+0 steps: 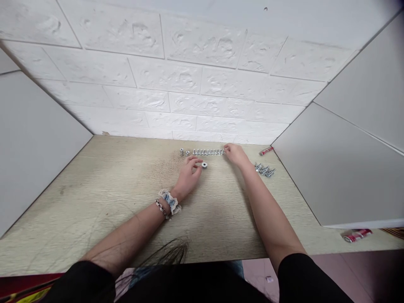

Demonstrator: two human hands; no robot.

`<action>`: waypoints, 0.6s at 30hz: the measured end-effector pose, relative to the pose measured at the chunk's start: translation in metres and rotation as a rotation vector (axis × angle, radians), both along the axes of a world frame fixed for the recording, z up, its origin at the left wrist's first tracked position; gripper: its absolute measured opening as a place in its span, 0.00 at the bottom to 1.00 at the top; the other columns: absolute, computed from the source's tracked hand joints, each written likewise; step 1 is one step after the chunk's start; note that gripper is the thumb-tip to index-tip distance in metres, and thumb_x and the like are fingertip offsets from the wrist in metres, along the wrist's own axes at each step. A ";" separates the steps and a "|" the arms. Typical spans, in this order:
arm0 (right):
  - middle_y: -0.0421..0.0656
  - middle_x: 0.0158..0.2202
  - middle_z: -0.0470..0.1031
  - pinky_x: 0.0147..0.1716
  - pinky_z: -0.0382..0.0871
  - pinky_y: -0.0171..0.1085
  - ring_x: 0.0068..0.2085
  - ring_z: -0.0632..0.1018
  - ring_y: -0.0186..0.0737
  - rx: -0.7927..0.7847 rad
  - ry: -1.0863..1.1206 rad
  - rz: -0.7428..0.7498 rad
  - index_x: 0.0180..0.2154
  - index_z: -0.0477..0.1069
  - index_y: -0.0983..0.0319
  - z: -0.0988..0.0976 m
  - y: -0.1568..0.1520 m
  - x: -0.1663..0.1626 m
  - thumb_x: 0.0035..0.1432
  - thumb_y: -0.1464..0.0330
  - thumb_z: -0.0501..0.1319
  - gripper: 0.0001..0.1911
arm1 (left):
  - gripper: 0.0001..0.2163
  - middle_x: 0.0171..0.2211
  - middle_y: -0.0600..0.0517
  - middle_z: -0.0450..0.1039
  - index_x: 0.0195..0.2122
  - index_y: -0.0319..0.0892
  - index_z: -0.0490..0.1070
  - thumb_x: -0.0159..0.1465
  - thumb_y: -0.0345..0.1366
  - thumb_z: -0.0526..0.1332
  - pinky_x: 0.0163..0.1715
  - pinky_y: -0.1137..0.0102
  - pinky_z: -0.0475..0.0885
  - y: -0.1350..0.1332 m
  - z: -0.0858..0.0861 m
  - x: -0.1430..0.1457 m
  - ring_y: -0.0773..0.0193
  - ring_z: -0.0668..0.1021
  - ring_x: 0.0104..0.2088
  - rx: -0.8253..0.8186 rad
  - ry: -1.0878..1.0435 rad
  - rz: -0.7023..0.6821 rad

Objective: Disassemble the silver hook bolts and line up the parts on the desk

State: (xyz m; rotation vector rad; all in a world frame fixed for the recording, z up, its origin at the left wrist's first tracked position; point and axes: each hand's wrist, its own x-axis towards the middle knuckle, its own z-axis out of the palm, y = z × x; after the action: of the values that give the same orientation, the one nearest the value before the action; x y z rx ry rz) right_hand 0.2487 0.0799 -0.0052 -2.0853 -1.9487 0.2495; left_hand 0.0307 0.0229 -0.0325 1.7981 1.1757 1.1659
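Observation:
My left hand (pixel 188 173) rests on the wooden table (pixel 110 198), fingers curled loosely, its tips just left of a single silver nut (pixel 204 165); a scrunchie and chain bracelet sit on the wrist. My right hand (pixel 235 154) reaches to the right end of a row of several small silver metal parts (pixel 208 152) lined up near the wall, its fingers pinched at the last piece. Two more silver parts (pixel 184 152) stand apart at the row's left end.
A loose pile of silver screws (pixel 265 170) lies right of my right hand, with a red pen-like object (pixel 266 150) behind it. White panels wall in both sides and a white brick wall the back. A red object (pixel 356 235) lies at the right edge.

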 end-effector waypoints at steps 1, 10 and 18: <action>0.51 0.46 0.74 0.44 0.62 0.34 0.47 0.73 0.41 -0.016 -0.024 -0.015 0.48 0.69 0.66 0.006 -0.003 -0.001 0.58 0.71 0.50 0.17 | 0.10 0.47 0.44 0.63 0.39 0.38 0.70 0.58 0.29 0.54 0.41 0.67 0.70 0.000 -0.001 0.000 0.65 0.72 0.39 0.006 -0.004 0.005; 0.49 0.37 0.76 0.33 0.63 0.34 0.38 0.75 0.41 -0.249 -0.113 0.168 0.35 0.74 0.64 0.066 -0.042 -0.045 0.53 0.66 0.58 0.11 | 0.17 0.43 0.47 0.66 0.36 0.39 0.71 0.53 0.20 0.48 0.46 0.65 0.68 0.006 -0.006 -0.003 0.64 0.70 0.44 0.079 -0.097 0.055; 0.50 0.45 0.72 0.43 0.63 0.37 0.47 0.72 0.44 -0.143 -0.115 0.455 0.43 0.70 0.64 0.031 -0.039 -0.082 0.50 0.71 0.59 0.16 | 0.16 0.40 0.48 0.68 0.33 0.40 0.71 0.51 0.19 0.48 0.43 0.66 0.69 0.011 -0.009 -0.004 0.64 0.71 0.43 0.048 -0.162 0.058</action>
State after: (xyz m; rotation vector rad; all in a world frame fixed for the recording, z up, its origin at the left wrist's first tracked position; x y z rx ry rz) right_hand 0.1671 0.0407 0.0255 -1.7390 -2.5282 0.3758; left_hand 0.0270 0.0342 -0.0413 1.6797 1.1202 1.3568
